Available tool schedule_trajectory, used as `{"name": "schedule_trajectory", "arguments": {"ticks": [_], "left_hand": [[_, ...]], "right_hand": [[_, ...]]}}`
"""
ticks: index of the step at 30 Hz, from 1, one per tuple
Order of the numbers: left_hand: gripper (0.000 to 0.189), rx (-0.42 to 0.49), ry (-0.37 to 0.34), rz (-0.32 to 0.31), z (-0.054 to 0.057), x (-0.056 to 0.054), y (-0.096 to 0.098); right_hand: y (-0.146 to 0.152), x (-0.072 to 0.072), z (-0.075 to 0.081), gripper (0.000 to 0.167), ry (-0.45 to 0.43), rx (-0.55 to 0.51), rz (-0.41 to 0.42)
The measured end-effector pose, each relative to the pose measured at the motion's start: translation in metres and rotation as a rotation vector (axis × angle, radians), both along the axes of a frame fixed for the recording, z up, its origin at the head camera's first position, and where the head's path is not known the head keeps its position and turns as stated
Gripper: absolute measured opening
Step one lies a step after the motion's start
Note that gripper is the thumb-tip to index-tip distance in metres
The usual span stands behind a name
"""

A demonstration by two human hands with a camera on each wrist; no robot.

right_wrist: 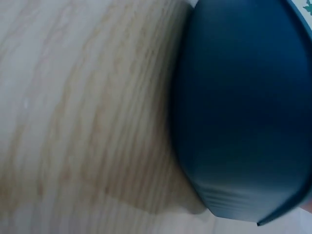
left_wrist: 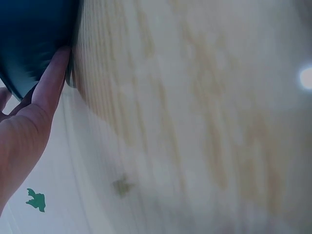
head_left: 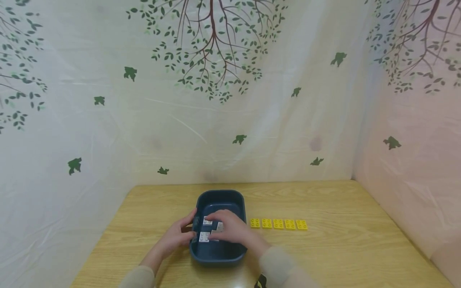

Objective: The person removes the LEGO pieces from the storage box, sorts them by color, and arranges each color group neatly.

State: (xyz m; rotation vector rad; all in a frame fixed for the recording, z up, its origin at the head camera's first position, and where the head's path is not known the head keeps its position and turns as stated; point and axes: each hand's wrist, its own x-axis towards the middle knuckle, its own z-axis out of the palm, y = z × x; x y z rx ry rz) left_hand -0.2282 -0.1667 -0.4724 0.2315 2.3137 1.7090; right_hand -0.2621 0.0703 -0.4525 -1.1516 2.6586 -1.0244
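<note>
A dark blue tray (head_left: 216, 256) sits on the table with several white toy building bricks (head_left: 204, 237) inside. My left hand (head_left: 176, 236) holds the tray's left side, thumb and fingers spread along its ribbed wall. In the left wrist view, a finger of that hand (left_wrist: 29, 122) lies against the tray's outer wall (left_wrist: 34, 39). My right hand (head_left: 232, 230) reaches over the right rim, thumb and forefinger apart above the white bricks, partly covering them. In the right wrist view only the tray's outside (right_wrist: 239, 107) shows; those fingers are hidden.
Several yellow bricks (head_left: 278, 224) stand in a straight row on the wood-grain table (head_left: 342, 248), right of the tray. A small black and yellow object (head_left: 261, 281) shows by my right sleeve. Pale curtains with printed leaves (head_left: 252, 120) enclose the table's back and sides.
</note>
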Motion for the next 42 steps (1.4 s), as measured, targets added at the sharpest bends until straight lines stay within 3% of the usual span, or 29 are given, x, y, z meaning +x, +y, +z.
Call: {"name": "schedule_trajectory", "arguments": {"ticks": [8, 14, 18, 42], "left_hand": [[0.078, 0.027, 0.003, -0.033, 0.001, 0.000, -0.001], [0.078, 0.046, 0.006, -0.045, 0.000, 0.000, -0.002], [0.078, 0.056, 0.013, -0.047, -0.001, 0.001, -0.002], [0.078, 0.083, 0.008, -0.056, -0.001, 0.002, -0.003]], "right_hand": [[-0.013, -0.002, -0.012, 0.051, -0.057, 0.022, -0.021], [-0.018, -0.004, -0.017, 0.048, -0.017, 0.049, -0.001], [-0.020, -0.003, -0.017, 0.047, 0.002, 0.070, 0.010], [-0.025, -0.001, -0.015, 0.040, -0.076, 0.180, -0.041]]}}
